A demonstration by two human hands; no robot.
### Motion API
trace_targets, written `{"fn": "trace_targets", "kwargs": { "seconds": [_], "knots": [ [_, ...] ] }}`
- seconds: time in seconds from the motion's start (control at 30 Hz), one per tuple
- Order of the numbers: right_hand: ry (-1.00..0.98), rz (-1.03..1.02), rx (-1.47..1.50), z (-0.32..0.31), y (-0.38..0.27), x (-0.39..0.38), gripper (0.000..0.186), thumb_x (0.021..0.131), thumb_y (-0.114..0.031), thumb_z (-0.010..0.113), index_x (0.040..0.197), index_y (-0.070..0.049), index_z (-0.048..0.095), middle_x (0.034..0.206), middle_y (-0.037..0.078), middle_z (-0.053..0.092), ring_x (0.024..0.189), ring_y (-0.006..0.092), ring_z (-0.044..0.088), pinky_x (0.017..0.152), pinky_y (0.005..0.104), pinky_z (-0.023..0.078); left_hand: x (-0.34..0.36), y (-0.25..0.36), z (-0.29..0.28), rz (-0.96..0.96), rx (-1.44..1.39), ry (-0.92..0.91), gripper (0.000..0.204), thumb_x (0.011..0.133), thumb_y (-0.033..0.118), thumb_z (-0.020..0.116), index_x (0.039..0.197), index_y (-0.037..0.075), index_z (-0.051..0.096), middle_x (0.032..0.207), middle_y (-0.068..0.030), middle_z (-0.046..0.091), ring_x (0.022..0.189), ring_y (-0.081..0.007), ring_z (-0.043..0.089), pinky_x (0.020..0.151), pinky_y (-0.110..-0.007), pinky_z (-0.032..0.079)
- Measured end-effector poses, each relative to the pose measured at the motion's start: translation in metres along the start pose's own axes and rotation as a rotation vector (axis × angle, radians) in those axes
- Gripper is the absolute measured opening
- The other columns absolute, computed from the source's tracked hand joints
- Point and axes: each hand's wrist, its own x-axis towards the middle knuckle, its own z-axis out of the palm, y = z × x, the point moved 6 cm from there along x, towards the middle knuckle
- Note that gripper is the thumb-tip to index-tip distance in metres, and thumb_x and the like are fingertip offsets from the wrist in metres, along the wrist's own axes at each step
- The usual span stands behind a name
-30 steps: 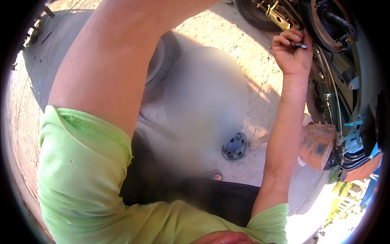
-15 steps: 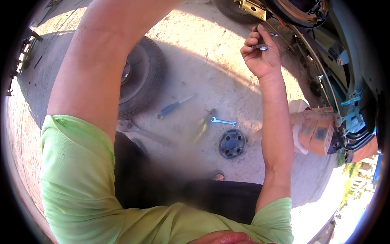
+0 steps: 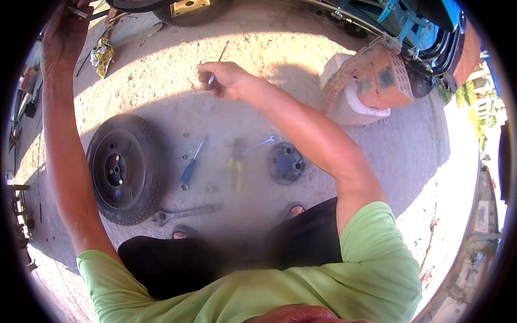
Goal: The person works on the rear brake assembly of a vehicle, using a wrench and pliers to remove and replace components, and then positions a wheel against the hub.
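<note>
My left hand point(image 3: 63, 43) is raised at the top left edge, its fingers curled around a short metal piece point(image 3: 78, 12) whose kind I cannot make out. Further right and lower, my right hand point(image 3: 229, 81) pinches a slim metal wrench point(image 3: 222, 52) that sticks up past the thumb. Below it on the ground lie a blue-handled screwdriver point(image 3: 188, 171), an open-end wrench point(image 3: 264, 142) and a blurred yellow-handled tool point(image 3: 236, 173). A dark round hub with holes point(image 3: 286, 163) rests beside them.
A wheel with a tyre point(image 3: 148, 167) lies left of the tools, a long metal tool point(image 3: 188, 213) near my feet. Orange bricks point(image 3: 385, 81) and a white block point(image 3: 358, 112) stand by the blue vehicle frame point(image 3: 396, 29). A yellow patterned bundle point(image 3: 102, 56) lies at the upper left.
The view has swung left, bringing the whole wheel into sight. My left hand now shows at the upper left. My right arm has bent and reached leftward with the wrench still held.
</note>
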Motion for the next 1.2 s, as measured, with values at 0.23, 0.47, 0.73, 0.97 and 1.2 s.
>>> {"fn": "trace_targets", "kwargs": {
  "seconds": [0.23,0.47,0.73,0.97,1.2],
  "knots": [
    [0.102,0.018,-0.363,-0.019,0.034,0.009,0.023,0.089,-0.028,0.073,0.074,-0.011,0.065,0.065,0.002,0.064,0.058,0.0117,0.064,0.045,0.0275,0.042,-0.139,-0.062,0.048,-0.320,0.295,0.303,0.028,0.105,0.028,0.056,0.113,0.002,0.062,0.095,-0.0077,0.062,0.089,-0.0189,0.058,0.073,-0.032,0.049],
    [-0.118,-0.059,-1.212,-0.022,0.101,0.022,0.018,0.082,-0.017,0.067,0.080,0.000,0.069,0.075,0.016,0.069,0.069,0.0255,0.069,0.059,0.0387,0.054,-0.274,-0.195,0.043,-1.141,0.658,0.342,0.026,0.104,0.026,0.053,0.101,0.003,0.064,0.082,-0.0080,0.068,0.068,-0.0159,0.065,0.058,-0.030,0.051],
    [-0.121,0.022,-1.338,-0.030,0.178,0.033,0.030,0.074,-0.016,0.064,0.094,0.004,0.076,0.098,0.027,0.073,0.094,0.0371,0.073,0.080,0.0454,0.057,-0.366,-0.259,0.075,-1.582,0.581,-0.110,0.021,0.098,0.019,0.061,0.097,-0.002,0.062,0.081,-0.0110,0.071,0.064,-0.0166,0.067,0.052,-0.029,0.052],
    [-0.149,0.014,-1.435,-0.022,0.210,0.018,0.036,0.077,-0.019,0.064,0.103,0.003,0.075,0.103,0.024,0.075,0.100,0.0361,0.073,0.083,0.0451,0.058,-0.400,-0.283,0.099,-1.611,0.501,-0.271,0.036,0.094,0.022,0.068,0.113,-0.007,0.061,0.091,-0.0120,0.071,0.077,-0.0169,0.069,0.060,-0.031,0.056],
    [-0.249,0.129,-1.464,-0.006,0.207,-0.008,0.039,0.081,-0.023,0.063,0.111,-0.001,0.074,0.109,0.020,0.075,0.102,0.0332,0.074,0.085,0.0449,0.059,-0.385,-0.275,0.125,-1.409,0.589,-0.420,0.050,0.090,0.023,0.069,0.131,-0.005,0.059,0.105,-0.0136,0.071,0.091,-0.0205,0.069,0.074,-0.034,0.058]
  ]
}}
